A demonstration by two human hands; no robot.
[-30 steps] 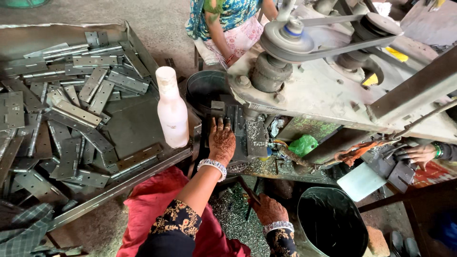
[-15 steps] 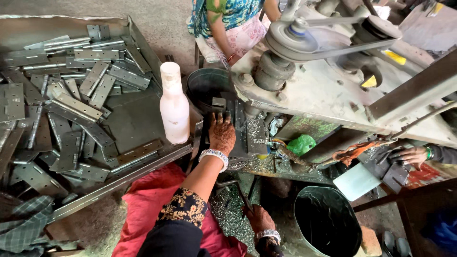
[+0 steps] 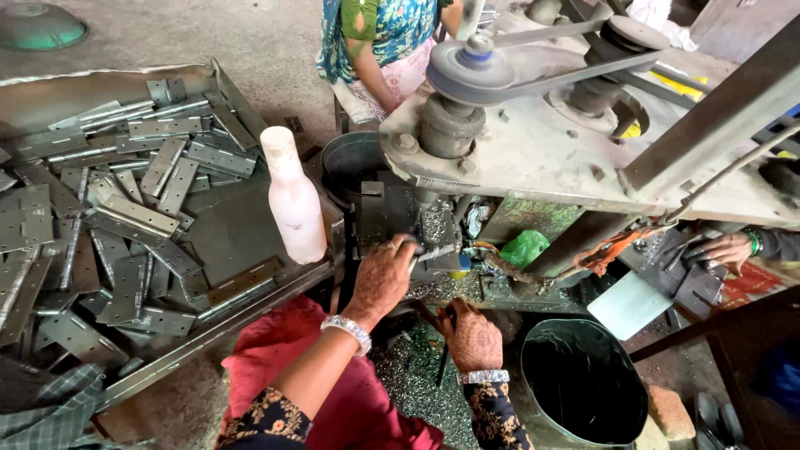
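My left hand [image 3: 382, 279] rests on the dark fixture [image 3: 385, 215] under the machine's spindle, its fingers closed on a small grey metal hinge piece [image 3: 435, 249]. My right hand [image 3: 472, 333] is lower and closer to me, gripped round a thin dark lever [image 3: 442, 367] that hangs below the machine bed. Both wrists wear silvery bangles. Metal shavings [image 3: 414, 387] lie beneath my hands. What the hinge piece sits on is hidden by my fingers.
A metal tray [image 3: 242, 312] on the left holds several grey hinges [image 3: 137, 217], with a white plastic bottle [image 3: 293, 198] at its right edge. A belt pulley [image 3: 471, 67] tops the machine. A black bucket [image 3: 583, 387] stands at lower right. Another person sits behind; a co-worker's hand [image 3: 727, 248] shows at right.
My right hand has risen from the bottom edge of view and closed on the lever. My left hand has stayed on the fixture, shifted slightly toward me.
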